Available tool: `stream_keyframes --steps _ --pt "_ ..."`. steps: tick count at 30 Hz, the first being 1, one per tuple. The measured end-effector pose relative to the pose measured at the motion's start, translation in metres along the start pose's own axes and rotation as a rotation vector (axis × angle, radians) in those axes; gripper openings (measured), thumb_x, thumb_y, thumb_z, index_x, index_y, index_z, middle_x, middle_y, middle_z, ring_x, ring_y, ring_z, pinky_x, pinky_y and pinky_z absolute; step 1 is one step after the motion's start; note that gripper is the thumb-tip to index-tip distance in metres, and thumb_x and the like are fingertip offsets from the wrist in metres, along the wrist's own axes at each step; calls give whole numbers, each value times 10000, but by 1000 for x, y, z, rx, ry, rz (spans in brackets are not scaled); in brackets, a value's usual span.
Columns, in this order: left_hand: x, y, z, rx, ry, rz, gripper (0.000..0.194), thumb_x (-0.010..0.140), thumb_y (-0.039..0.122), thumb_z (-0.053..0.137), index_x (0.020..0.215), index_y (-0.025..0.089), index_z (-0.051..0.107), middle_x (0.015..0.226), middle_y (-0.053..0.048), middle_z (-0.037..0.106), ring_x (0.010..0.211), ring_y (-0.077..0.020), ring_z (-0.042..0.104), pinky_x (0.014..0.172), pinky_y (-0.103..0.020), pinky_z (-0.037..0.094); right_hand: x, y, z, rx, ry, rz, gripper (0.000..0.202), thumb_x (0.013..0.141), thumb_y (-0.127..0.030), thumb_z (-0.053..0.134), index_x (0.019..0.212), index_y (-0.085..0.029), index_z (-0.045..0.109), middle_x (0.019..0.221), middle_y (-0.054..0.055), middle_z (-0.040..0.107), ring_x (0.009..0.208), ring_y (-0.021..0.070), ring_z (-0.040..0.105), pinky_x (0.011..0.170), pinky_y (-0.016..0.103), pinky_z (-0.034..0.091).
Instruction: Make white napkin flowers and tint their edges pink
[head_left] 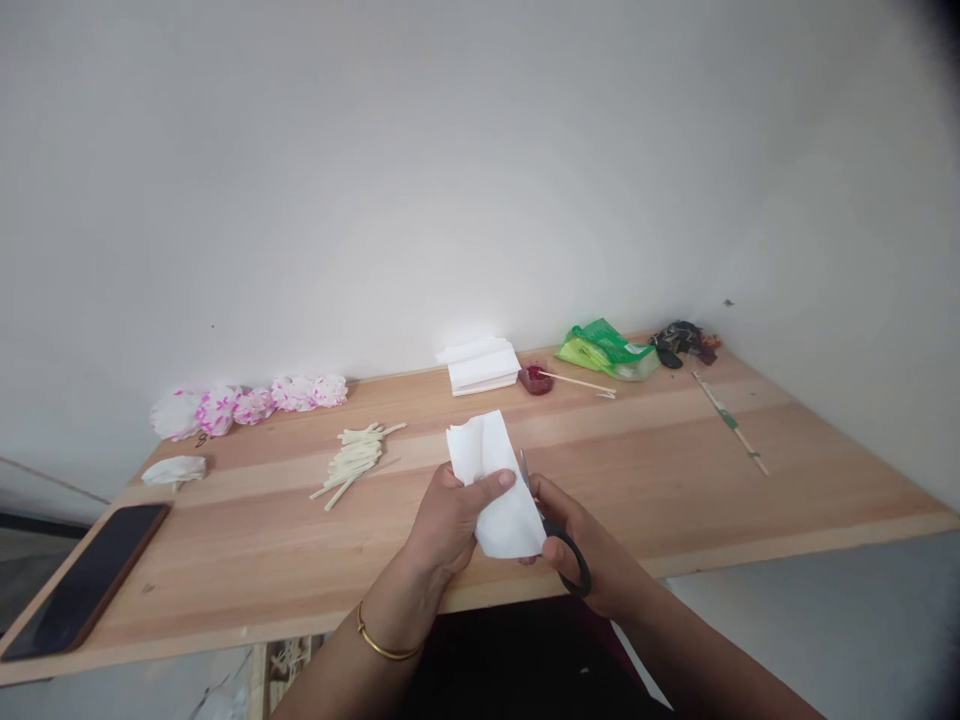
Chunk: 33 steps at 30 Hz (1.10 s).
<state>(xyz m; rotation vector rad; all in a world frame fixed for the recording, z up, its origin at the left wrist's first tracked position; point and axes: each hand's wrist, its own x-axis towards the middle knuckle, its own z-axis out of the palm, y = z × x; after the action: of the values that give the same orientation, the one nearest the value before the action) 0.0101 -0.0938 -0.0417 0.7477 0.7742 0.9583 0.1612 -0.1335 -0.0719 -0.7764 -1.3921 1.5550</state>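
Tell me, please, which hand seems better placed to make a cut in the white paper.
Probably the right hand: it holds the black-handled scissors, a blade showing beside the paper's edge. The left hand is occupied gripping the white paper, thumb on top.

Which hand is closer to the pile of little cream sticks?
The left hand: it grips the folded white paper, right of the cream sticks. The right hand, holding the scissors, is farther right.

The paper looks matt, the tabletop smooth wood, the green bag glossy plastic.
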Motion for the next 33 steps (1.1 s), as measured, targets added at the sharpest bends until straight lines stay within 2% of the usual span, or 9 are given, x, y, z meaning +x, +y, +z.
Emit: stream_keyframes --steps 9,15,19,23,28,33 --pt "0 0 1 4 64 10 252 617 237 807 762 103 649 622 -9 626 531 -110 575 502 -213 478 -2 6 6 -11 97 10 556 719 -719 554 866 -194 448 671 -19 458 612 118 367 551 240 307" --pt "-1 2 4 40 34 -9 292 612 256 803 818 103 665 596 -14 627 481 -123 578 435 -216 470 0 1 8 36 33 -10 615 704 -734 554 976 -190 460 740 2 491 651 131 421 586 247 365" --pt "-1 1 5 51 34 -15 304 609 276 800 821 106 664 593 -20 635 462 -139 579 406 -235 473 1 -3 9 1 52 -28 654 724 -736 526 1063 -179 483 750 17 514 657 138 443 597 251 398" --pt "-1 0 5 33 81 7 284 591 277 808 744 98 650 545 -17 617 433 -126 561 401 -221 459 -1 2 9 -19 61 -9 645 735 -744 498 1030 -171 488 702 2 504 625 127 448 607 251 396" --pt "0 0 3 63 42 -17 284 609 291 800 764 105 651 575 -31 640 448 -145 580 410 -242 467 -2 5 11 10 63 -4 640 741 -744 491 1043 -180 475 721 10 515 642 132 457 608 255 399" --pt "1 3 3 61 32 -11 317 583 282 817 801 103 673 602 -34 657 482 -147 596 444 -236 465 0 -1 13 -31 105 -31 597 726 -748 507 931 -188 472 724 1 476 619 122 426 562 240 378"
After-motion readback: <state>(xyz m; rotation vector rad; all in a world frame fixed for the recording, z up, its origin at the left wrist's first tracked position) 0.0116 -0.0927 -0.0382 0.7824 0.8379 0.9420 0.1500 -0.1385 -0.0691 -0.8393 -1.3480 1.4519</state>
